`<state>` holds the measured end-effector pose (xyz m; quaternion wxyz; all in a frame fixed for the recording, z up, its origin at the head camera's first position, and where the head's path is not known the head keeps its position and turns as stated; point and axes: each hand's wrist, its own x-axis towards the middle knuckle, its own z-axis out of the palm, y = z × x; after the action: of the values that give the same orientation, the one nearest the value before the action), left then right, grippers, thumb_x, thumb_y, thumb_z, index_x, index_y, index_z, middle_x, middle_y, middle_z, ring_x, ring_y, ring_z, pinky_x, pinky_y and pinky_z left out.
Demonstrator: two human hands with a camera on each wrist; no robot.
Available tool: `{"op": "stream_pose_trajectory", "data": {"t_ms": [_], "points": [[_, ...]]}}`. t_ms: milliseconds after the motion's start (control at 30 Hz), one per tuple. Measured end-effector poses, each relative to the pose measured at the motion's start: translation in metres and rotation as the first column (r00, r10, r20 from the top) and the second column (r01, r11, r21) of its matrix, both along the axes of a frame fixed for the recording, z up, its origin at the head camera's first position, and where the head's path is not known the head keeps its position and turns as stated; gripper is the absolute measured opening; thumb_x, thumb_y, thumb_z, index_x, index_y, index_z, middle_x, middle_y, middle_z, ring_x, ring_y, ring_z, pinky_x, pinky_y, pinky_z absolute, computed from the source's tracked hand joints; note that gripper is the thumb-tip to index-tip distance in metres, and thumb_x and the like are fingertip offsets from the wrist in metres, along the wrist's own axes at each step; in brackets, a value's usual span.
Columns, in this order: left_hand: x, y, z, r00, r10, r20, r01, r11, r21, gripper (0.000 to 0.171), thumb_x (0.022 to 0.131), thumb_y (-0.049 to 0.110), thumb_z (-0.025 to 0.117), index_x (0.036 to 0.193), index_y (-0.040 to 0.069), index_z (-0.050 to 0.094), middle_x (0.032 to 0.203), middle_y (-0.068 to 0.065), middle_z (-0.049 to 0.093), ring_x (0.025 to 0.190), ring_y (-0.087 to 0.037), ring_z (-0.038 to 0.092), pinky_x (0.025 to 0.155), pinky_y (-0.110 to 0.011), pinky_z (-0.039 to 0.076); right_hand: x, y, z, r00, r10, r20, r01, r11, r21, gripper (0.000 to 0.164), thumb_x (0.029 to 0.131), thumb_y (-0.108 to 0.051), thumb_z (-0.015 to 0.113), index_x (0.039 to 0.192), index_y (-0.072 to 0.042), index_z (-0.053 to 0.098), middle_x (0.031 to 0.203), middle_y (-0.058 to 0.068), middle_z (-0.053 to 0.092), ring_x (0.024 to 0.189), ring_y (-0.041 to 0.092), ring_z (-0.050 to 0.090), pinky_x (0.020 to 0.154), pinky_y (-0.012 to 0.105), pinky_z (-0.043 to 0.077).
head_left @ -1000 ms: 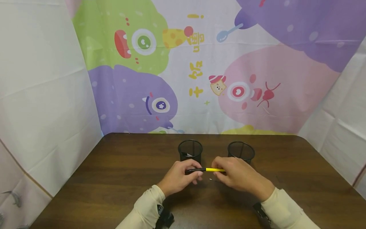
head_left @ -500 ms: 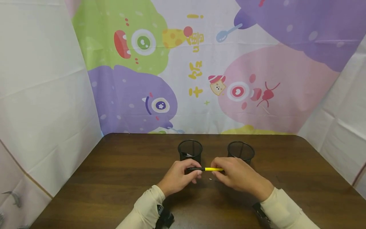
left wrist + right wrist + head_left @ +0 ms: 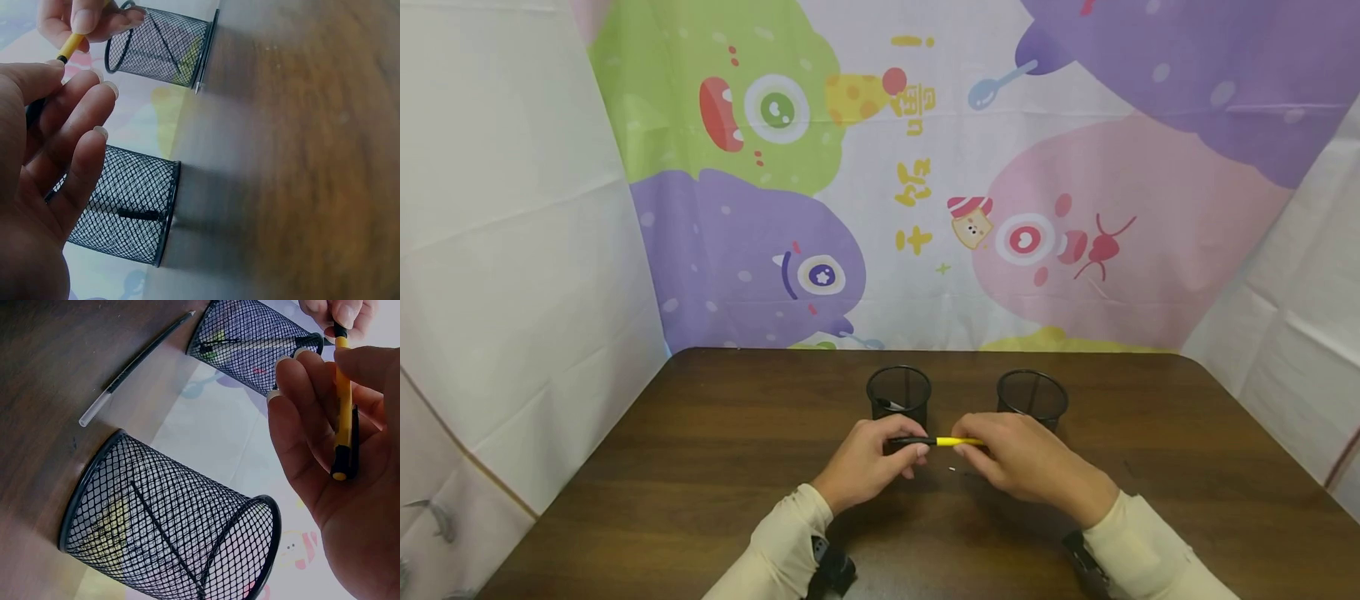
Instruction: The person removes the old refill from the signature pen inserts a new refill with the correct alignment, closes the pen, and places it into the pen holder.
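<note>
A ballpoint pen [image 3: 949, 442] with a yellow barrel and black front section lies level between both hands. My left hand [image 3: 868, 461] pinches the black section between thumb and fingers. My right hand [image 3: 1033, 457] grips the yellow barrel [image 3: 343, 394]; its clip and yellow-tipped end show against the palm in the right wrist view. Below the hands, a thin pen refill [image 3: 134, 367], dark with a clear end, lies on the table beside the right mesh cup [image 3: 169, 512]. Most of it is hidden in the head view.
The left mesh pen cup [image 3: 899, 392] stands behind my left hand and holds a slim black-and-white item [image 3: 891, 405]. The right mesh cup stands behind my right hand. Beyond the brown wooden table [image 3: 737, 517] hangs a cartoon-printed cloth [image 3: 925, 317]; white cloths flank both sides.
The pen's black-and-yellow join has shifted slightly left and up. Both hands keep their holds and have barely moved; the cups stay put.
</note>
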<state>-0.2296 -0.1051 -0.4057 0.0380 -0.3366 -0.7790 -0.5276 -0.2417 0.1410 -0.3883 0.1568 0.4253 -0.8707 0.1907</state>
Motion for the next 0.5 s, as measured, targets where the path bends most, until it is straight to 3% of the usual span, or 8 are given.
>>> {"op": "stream_pose_trajectory", "data": {"t_ms": [500], "points": [[0.0015, 0.0006, 0.0010, 1.000, 0.015, 0.015, -0.015, 1.000, -0.011, 0.009, 0.095, 0.001, 0.067, 0.104, -0.001, 0.069, 0.081, -0.010, 0.072, 0.064, -0.027, 0.070, 0.063, -0.033, 0.060, 0.0006, -0.0009, -0.0006, 1.000, 0.011, 0.006, -0.011, 1.000, 0.001, 0.006, 0.093, -0.019, 0.074, 0.098, -0.018, 0.070, 0.085, -0.018, 0.061, 0.065, -0.001, 0.050, 0.062, 0.025, 0.049]]}}
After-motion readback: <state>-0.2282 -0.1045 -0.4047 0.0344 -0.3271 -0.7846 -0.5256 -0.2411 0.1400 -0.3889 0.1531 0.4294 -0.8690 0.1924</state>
